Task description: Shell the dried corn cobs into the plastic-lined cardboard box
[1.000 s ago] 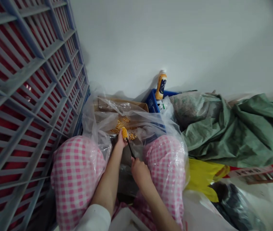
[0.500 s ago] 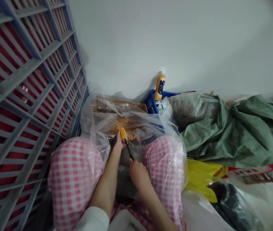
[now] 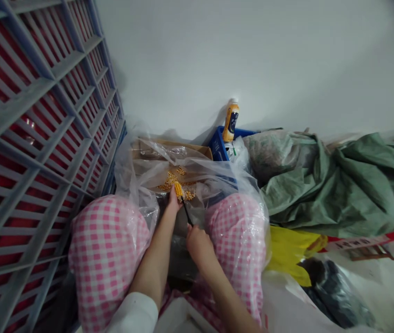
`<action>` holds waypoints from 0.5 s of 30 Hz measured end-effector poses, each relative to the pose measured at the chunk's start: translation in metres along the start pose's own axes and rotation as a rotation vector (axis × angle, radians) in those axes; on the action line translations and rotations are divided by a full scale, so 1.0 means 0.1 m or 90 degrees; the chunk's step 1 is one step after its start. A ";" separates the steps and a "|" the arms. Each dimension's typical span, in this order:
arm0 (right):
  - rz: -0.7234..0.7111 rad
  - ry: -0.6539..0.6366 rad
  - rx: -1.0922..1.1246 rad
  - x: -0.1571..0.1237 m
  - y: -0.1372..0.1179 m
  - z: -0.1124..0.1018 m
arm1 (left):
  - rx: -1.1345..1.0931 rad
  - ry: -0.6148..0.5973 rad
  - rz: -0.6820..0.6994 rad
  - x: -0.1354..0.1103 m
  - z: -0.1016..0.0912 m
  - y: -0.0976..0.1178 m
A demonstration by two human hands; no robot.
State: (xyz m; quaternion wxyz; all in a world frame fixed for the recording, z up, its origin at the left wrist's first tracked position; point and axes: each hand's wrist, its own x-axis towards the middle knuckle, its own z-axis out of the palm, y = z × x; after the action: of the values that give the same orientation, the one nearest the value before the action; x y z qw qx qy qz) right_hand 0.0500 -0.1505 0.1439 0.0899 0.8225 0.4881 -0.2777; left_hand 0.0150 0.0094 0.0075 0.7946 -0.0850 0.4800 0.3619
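Note:
My left hand (image 3: 174, 200) is closed around a yellow corn cob (image 3: 178, 188), held out between my knees. In my right hand (image 3: 198, 243) is a slim black-shafted tool (image 3: 186, 213), probably a screwdriver, whose far end meets the lower part of the cob. The tool's tip is too small to make out. Beneath and beyond the cob, loose corn kernels (image 3: 171, 179) lie on a clear plastic sheet (image 3: 214, 172), which also drapes over my right knee. The fingers of both hands are partly hidden.
Stacked plastic crates (image 3: 47, 134) rise close on my left. A cardboard box (image 3: 197, 150) sits against the wall. Beside it, a blue basket (image 3: 219, 147) holds an orange bottle (image 3: 231, 121). Green sacking (image 3: 349, 185) and a yellow bag (image 3: 287, 252) lie to the right.
The cob has turned slightly in my left hand, its top leaning further left. Both hands stay in nearly the same place, and the view has shifted a little.

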 end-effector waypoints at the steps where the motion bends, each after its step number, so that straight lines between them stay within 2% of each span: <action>1: 0.010 -0.035 0.043 0.04 0.00 0.00 | 0.009 0.008 0.004 0.00 0.01 0.00; 4: 0.025 -0.175 0.181 0.17 0.03 -0.02 | 0.033 0.033 0.014 -0.01 0.02 0.01; 6: 0.018 -0.206 0.203 0.23 0.06 -0.05 | 0.037 0.044 0.019 -0.02 0.04 0.00; 11: -0.001 -0.093 0.119 0.18 0.06 -0.18 | 0.033 0.067 0.040 -0.01 0.05 -0.04; 15: -0.072 -0.025 -0.068 0.14 -0.03 -0.23 | 0.012 0.067 0.054 0.04 0.05 -0.07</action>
State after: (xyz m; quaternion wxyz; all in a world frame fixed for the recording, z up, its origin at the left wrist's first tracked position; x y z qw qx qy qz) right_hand 0.0613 -0.1294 0.1558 0.1271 0.7821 0.5461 -0.2719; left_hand 0.0241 0.0091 0.0054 0.7530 -0.0759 0.5276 0.3859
